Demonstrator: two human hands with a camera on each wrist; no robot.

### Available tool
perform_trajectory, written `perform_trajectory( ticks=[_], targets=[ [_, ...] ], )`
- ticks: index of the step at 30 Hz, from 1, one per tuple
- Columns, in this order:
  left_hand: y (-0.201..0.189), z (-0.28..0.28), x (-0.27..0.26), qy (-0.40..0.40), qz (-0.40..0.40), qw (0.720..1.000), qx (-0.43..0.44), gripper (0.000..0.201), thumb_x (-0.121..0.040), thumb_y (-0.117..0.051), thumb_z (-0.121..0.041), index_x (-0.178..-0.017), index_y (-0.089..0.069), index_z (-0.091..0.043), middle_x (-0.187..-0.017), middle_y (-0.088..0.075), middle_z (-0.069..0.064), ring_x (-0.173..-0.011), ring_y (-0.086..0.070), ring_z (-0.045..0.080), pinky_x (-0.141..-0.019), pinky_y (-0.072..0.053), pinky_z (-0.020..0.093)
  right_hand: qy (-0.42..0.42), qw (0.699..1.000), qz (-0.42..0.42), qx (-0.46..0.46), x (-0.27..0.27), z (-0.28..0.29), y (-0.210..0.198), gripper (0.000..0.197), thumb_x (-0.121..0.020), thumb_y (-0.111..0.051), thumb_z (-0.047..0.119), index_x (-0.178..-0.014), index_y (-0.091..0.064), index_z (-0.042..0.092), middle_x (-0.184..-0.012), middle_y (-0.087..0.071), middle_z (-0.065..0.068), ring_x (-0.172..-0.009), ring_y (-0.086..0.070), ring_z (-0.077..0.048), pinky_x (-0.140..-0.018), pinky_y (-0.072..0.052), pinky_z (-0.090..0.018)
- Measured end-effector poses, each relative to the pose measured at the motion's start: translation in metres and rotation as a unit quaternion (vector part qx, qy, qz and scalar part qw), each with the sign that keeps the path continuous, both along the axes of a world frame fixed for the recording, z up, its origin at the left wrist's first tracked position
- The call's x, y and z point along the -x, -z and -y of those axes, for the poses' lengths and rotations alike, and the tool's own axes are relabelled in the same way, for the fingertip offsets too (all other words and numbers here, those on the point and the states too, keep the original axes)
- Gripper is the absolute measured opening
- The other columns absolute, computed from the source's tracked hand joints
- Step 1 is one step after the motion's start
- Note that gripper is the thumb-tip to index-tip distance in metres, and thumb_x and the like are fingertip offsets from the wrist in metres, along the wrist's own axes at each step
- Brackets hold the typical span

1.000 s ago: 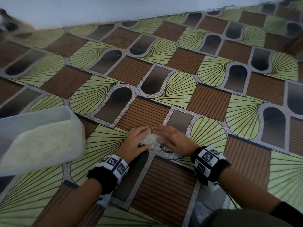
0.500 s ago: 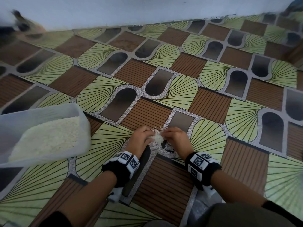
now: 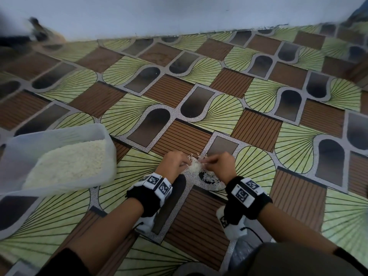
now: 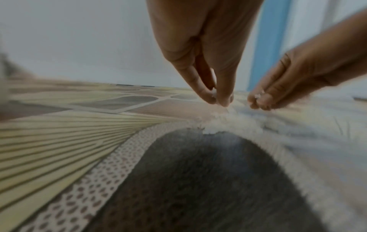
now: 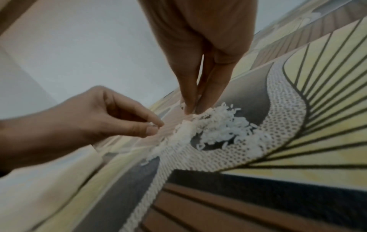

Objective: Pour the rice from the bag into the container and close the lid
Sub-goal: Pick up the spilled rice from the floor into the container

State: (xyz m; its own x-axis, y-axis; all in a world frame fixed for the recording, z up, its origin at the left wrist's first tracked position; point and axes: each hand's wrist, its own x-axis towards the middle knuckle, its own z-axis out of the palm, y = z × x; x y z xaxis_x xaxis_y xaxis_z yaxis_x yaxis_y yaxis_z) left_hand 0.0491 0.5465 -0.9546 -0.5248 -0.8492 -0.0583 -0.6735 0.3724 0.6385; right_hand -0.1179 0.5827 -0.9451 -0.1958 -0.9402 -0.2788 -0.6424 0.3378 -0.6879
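Note:
A small heap of spilled rice (image 3: 196, 167) lies on the patterned floor mat between my two hands. My left hand (image 3: 186, 165) pinches a few grains at the heap's left edge; the left wrist view shows its fingertips (image 4: 210, 97) bunched round white grains. My right hand (image 3: 205, 161) pinches grains at the right edge, its fingertips (image 5: 190, 108) touching the rice heap (image 5: 218, 125). The clear plastic container (image 3: 59, 134), lidless and holding a slope of rice, stands on the floor to the left. No lid is in view.
A crumpled clear plastic bag (image 3: 244, 252) lies by my right forearm near the lower edge. A pale wall (image 3: 179, 14) runs along the far side of the mat. A blurred dark object (image 3: 29, 34) sits at the far left corner.
Both hands, earlier lying flat and cupped round the rice, have drawn in and risen onto their fingertips, pinching grains. The rice is gathered into a tighter heap.

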Motion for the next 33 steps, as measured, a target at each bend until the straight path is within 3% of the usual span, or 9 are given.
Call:
perform_trajectory(
  ticks=[4,10,15,18,20,25,28,31,33],
  targets=[
    [-0.021,-0.004,-0.014,-0.072,-0.063,0.995,-0.017,0.015,-0.077,-0.070,-0.005,-0.092,-0.073,-0.008,-0.092,-0.069,0.007,-0.079,-0.064,0.015,-0.077,-0.054,0.025,0.020,0.998,0.056,-0.018,0.000,0.001,-0.021,0.014,-0.076,-0.073,0.005,-0.090,-0.074,0.005,-0.081,-0.070,-0.004,-0.041,-0.053,0.008,-0.041,-0.039,-0.004],
    [-0.063,-0.005,-0.048,-0.110,-0.104,0.989,-0.006,0.014,-0.077,-0.070,-0.005,-0.091,-0.072,-0.007,-0.091,-0.069,0.005,-0.077,-0.063,0.009,-0.074,-0.053,0.014,-0.046,0.999,0.026,-0.001,-0.024,0.016,-0.073,0.008,-0.076,-0.072,0.010,-0.084,-0.073,0.009,-0.078,-0.068,0.001,-0.059,-0.056,0.001,-0.045,-0.041,-0.005],
    [-0.103,-0.006,-0.099,-0.160,-0.152,0.975,0.023,0.013,-0.073,-0.073,-0.004,-0.084,-0.074,-0.011,-0.083,-0.070,0.001,-0.076,-0.066,0.011,-0.074,-0.055,0.021,-0.182,0.980,-0.007,0.078,-0.080,0.038,-0.132,0.014,-0.073,-0.076,0.012,-0.086,-0.075,0.011,-0.073,-0.064,0.007,-0.061,-0.053,0.006,-0.061,-0.043,-0.002],
    [-0.121,-0.008,-0.140,-0.195,-0.170,0.965,0.043,0.017,-0.072,-0.073,0.000,-0.083,-0.073,-0.014,-0.081,-0.069,0.001,-0.074,-0.065,0.008,-0.074,-0.053,0.018,-0.251,0.962,-0.010,0.109,-0.128,0.058,-0.157,0.014,-0.073,-0.077,0.012,-0.087,-0.076,0.013,-0.073,-0.065,0.008,-0.060,-0.054,0.005,-0.068,-0.044,-0.003],
    [-0.125,-0.007,-0.171,-0.219,-0.144,0.964,0.056,0.023,-0.073,-0.071,0.002,-0.084,-0.071,-0.019,-0.079,-0.067,-0.002,-0.071,-0.063,0.004,-0.073,-0.052,0.014,-0.298,0.945,-0.022,0.131,-0.165,0.070,-0.164,0.015,-0.073,-0.077,0.013,-0.088,-0.076,0.012,-0.076,-0.068,0.006,-0.062,-0.055,0.002,-0.066,-0.041,-0.003],
    [-0.113,-0.010,-0.237,-0.281,-0.043,0.957,0.068,0.012,-0.074,-0.071,0.000,-0.083,-0.074,-0.007,-0.081,-0.070,0.007,-0.072,-0.063,0.017,-0.074,-0.053,0.025,-0.374,0.917,-0.074,0.117,-0.243,0.089,-0.146,0.014,-0.077,-0.073,0.007,-0.090,-0.075,0.007,-0.089,-0.073,-0.004,-0.075,-0.059,-0.005,-0.078,-0.045,-0.016],
    [-0.094,-0.012,-0.257,-0.306,0.007,0.951,0.036,0.012,-0.076,-0.069,0.002,-0.086,-0.074,-0.003,-0.089,-0.070,0.014,-0.081,-0.063,0.025,-0.080,-0.051,0.033,-0.390,0.909,-0.115,0.089,-0.272,0.089,-0.117,0.012,-0.078,-0.069,0.002,-0.088,-0.075,0.005,-0.088,-0.073,-0.007,-0.075,-0.062,-0.010,-0.077,-0.047,-0.020],
    [-0.074,-0.019,-0.267,-0.299,0.032,0.954,0.007,0.014,-0.076,-0.070,0.000,-0.088,-0.073,-0.006,-0.096,-0.069,0.012,-0.092,-0.061,0.025,-0.085,-0.045,0.028,-0.383,0.915,-0.116,0.055,-0.277,0.082,-0.089,0.017,-0.081,-0.065,0.000,-0.096,-0.073,0.004,-0.097,-0.072,-0.010,-0.086,-0.065,-0.018,-0.081,-0.048,-0.023],
    [-0.065,-0.024,-0.266,-0.295,0.026,0.955,0.002,0.014,-0.077,-0.069,-0.003,-0.089,-0.073,-0.008,-0.099,-0.069,0.008,-0.095,-0.060,0.022,-0.085,-0.041,0.024,-0.413,0.899,-0.141,0.039,-0.272,0.076,-0.076,0.023,-0.084,-0.062,0.002,-0.104,-0.071,0.006,-0.107,-0.069,-0.010,-0.099,-0.063,-0.024,-0.088,-0.047,-0.028]
  ],
)
